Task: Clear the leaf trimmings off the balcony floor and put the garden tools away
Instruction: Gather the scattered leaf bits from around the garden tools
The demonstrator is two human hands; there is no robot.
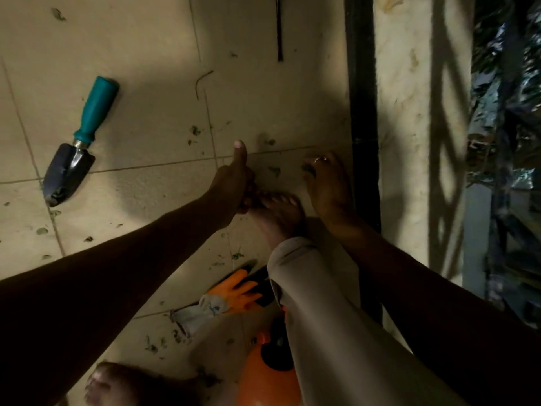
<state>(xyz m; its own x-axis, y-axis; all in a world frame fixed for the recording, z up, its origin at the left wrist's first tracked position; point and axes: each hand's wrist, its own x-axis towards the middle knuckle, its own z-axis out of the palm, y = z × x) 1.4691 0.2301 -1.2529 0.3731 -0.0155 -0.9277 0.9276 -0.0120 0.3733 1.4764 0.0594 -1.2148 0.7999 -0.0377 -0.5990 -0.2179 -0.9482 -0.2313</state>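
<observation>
Head view, looking down on the tiled balcony floor (140, 136). The right edge of the working area is bounded by a black rail (361, 98) running near to far, with a pale ledge (409, 127) just beyond it. Open tile extends left and far of the hands, broken only by a thin dark rod (279, 27) at the far edge and a curved twig (202, 80). A trowel (79, 142) with a teal handle lies flat at left, blade toward the near side, well apart from both hands. Small green leaf trimmings (194, 130) are scattered over the tiles. One leaf scrap (275, 170) lies between the two hands, and a darker scrap (308, 168) sits right at the fingertips of the right hand (328, 186). That hand is lowered to the floor close beside the rail, fingers bent downward; whether it pinches the scrap or only touches it cannot be told. The left hand (234, 183) has its thumb stretched far and its fingers curled under, just beside the toes of a bare foot (281, 212); whether the fingers enclose trimmings cannot be told. Nearer, an orange-and-grey glove (231, 294) lies on the tiles against a beige trouser leg (322, 303), with an orange container (263, 376) just near of it, partly hidden by the leg.
</observation>
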